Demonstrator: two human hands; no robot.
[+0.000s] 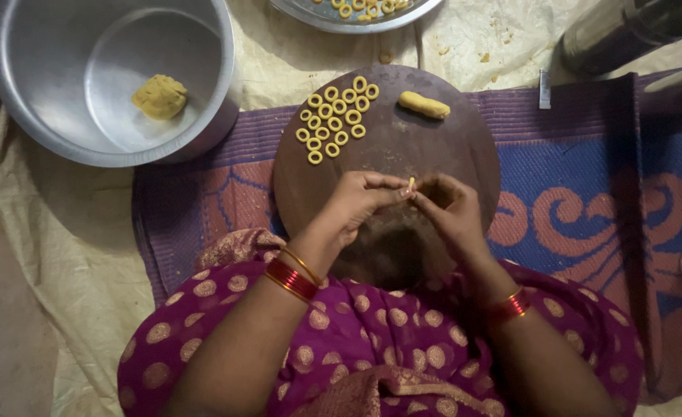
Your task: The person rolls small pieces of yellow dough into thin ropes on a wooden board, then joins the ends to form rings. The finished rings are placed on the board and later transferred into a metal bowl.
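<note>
My left hand (pixel 362 199) and my right hand (pixel 449 212) meet over the near half of a round brown wooden board (pixel 464 147). Between their fingertips they pinch one small yellow dough piece (pixel 411 184). Several small yellow dough rings (pixel 335 118) lie in a cluster on the far left part of the board. A short yellow dough roll (pixel 424 105) rests at the board's far edge, apart from the rings.
A large steel pot (pixel 47 116) at the far left holds a yellow dough lump (pixel 160 96). A steel plate (pixel 318 15) with more rings sits at the top. A dark steel vessel (pixel 619 31) lies top right. A purple and blue woven mat (pixel 588 177) underlies the board.
</note>
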